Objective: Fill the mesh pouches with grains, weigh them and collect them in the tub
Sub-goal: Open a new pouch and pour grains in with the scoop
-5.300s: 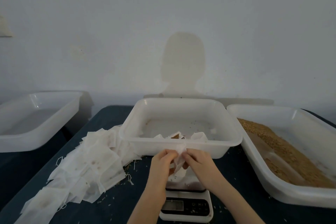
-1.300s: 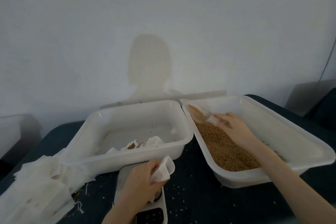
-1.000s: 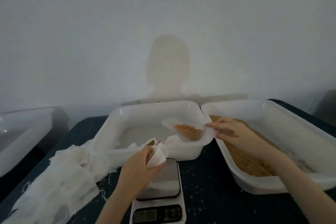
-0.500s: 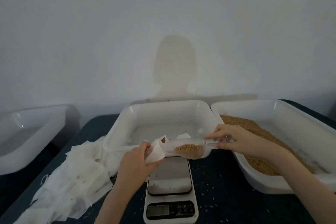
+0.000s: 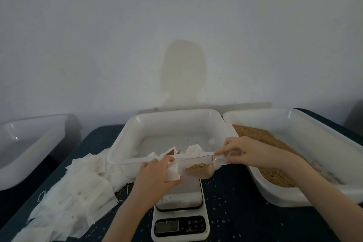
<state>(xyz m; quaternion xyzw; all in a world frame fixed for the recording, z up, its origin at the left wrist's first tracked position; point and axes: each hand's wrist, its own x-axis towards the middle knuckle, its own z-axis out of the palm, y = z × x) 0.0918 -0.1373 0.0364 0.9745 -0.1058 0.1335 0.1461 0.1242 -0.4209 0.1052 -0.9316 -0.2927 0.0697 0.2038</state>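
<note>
My left hand (image 5: 155,178) grips a white mesh pouch (image 5: 172,172) above the scale (image 5: 180,214). My right hand (image 5: 243,150) holds the handle of a clear plastic scoop (image 5: 198,167) that carries brown grains, its mouth at the pouch's opening. Behind them stands the middle white tub (image 5: 137,129) with a few filled pouches (image 5: 193,148) along its near wall. The tub on the right (image 5: 306,124) holds the loose brown grains (image 5: 261,137).
A heap of empty white pouches (image 5: 74,194) lies on the dark table at the left. Another white tub (image 5: 29,147) stands further left. Stray grains dot the table around the scale. A pale wall rises behind the tubs.
My right hand took the scoop out of the grain tub and carried it left to the pouch, now touching its opening. The left hand kept holding the pouch over the scale.
</note>
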